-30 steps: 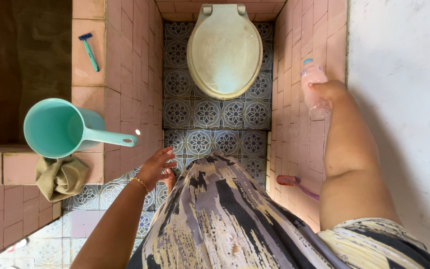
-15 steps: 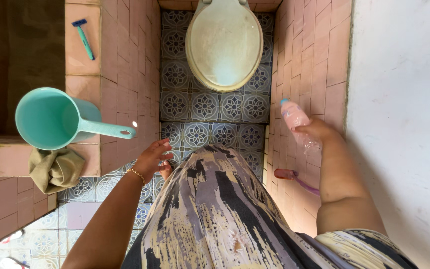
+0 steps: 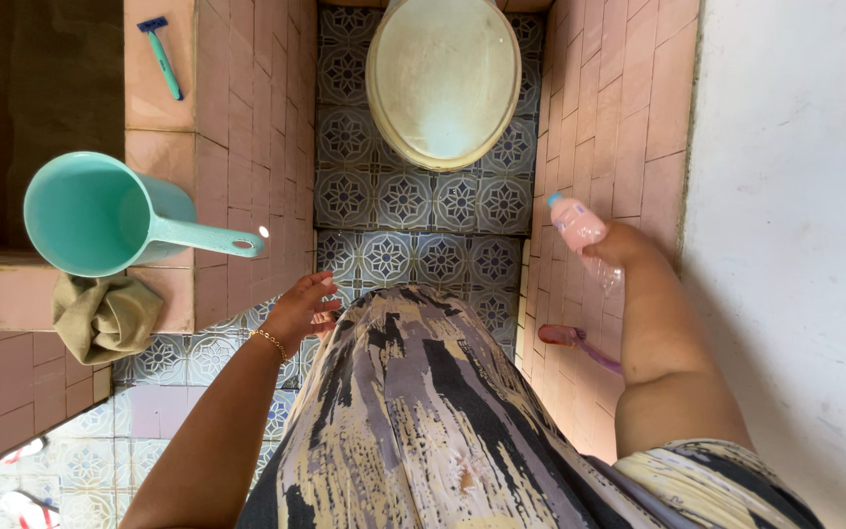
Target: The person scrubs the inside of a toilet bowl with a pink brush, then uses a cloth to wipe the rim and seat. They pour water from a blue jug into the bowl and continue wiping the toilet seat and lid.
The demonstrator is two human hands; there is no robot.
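Right hand (image 3: 629, 250) wrapped around a pink plastic bottle (image 3: 580, 230) with a pale blue cap, fingers closed on its lower half, bottle tilted with the cap pointing toward the toilet. Held in the air close against the pink tiled wall (image 3: 629, 118) on the right, above the floor's right edge.

Left hand (image 3: 301, 306) empty, fingers spread and loosely curled, gripping nothing, hovering over the patterned blue floor tiles (image 3: 403, 201) near the base of the tiled ledge. Thin gold bracelet (image 3: 269, 342) at the wrist.

Toilet (image 3: 443, 78) with cream lid shut, at the far end of the floor, between ledge and right wall.

On the pink tiled ledge (image 3: 164, 157): teal water dipper (image 3: 100, 216) lying on its side at the near corner, mouth open to the camera, handle jutting out past the ledge's right edge toward the left hand, not touching it. Olive cloth (image 3: 105, 315) bunched just below the dipper, draped over the ledge's near edge. Teal razor (image 3: 159, 57) with dark blue head lying flat toward the far end of the ledge, well apart from the dipper.

Pink-and-purple handled object (image 3: 580, 345), possibly a brush, low by the right wall, partly hidden behind the right forearm.

Patterned dress (image 3: 423, 421) in cream, grey and black filling the lower middle.
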